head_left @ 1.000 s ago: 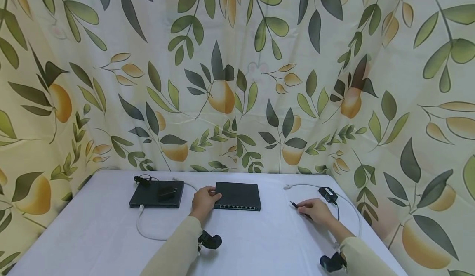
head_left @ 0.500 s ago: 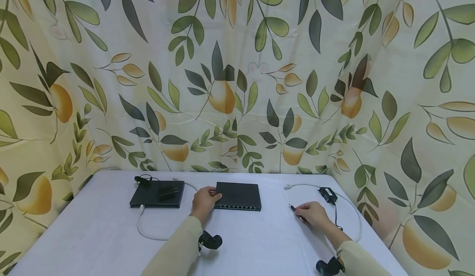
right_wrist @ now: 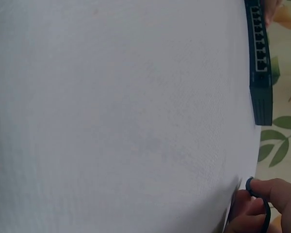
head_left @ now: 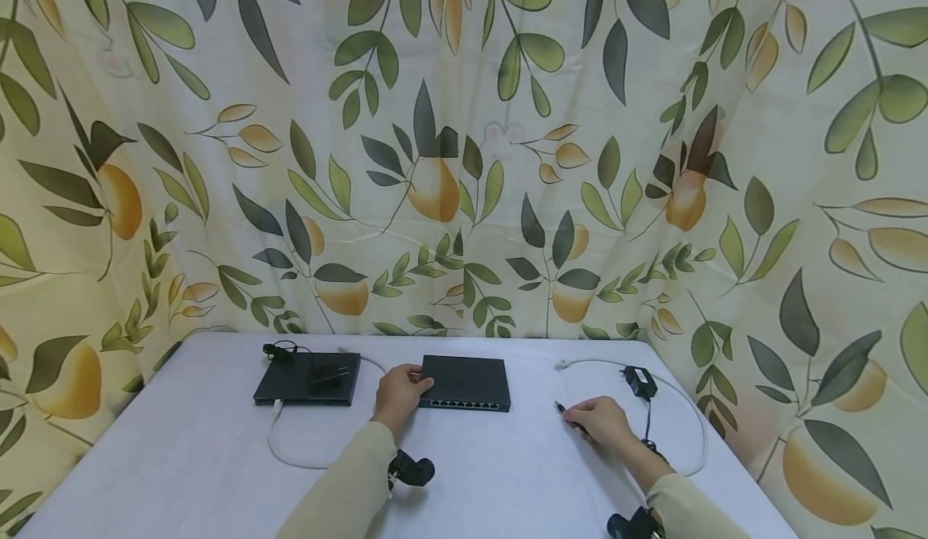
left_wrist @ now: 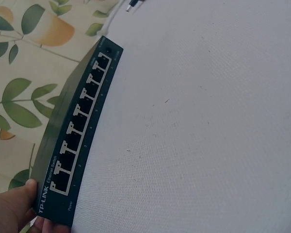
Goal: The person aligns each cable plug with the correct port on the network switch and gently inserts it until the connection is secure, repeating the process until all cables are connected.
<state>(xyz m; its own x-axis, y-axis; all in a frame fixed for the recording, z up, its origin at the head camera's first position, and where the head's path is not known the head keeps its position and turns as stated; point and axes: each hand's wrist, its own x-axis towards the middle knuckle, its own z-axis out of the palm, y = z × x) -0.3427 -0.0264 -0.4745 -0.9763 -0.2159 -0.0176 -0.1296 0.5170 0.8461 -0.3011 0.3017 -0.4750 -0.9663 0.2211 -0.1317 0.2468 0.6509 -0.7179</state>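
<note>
In the head view, my left hand (head_left: 397,396) grips the left end of a black Ethernet switch (head_left: 467,381) at mid-table. The left wrist view shows the thumb on top of the switch (left_wrist: 70,126) and fingertips under its edge. Its row of ports faces me, with a small round power socket (left_wrist: 108,50) at the far end. To the right, my right hand (head_left: 600,421) pinches a black barrel power plug (head_left: 559,407), tip pointing left toward the switch, a gap apart. The plug's cord runs back under the hand to a black power adapter (head_left: 640,381).
At the left lies a second black flat box (head_left: 290,382) with a black adapter (head_left: 326,375) on it and a white network cable (head_left: 271,434) plugged into its front. Another white cable (head_left: 699,422) loops along the right side. A leaf-patterned curtain (head_left: 464,160) hangs behind the table.
My right hand has moved left with the plug, a little nearer the switch, drawing the cord along. The left hand and the switch have stayed put.
</note>
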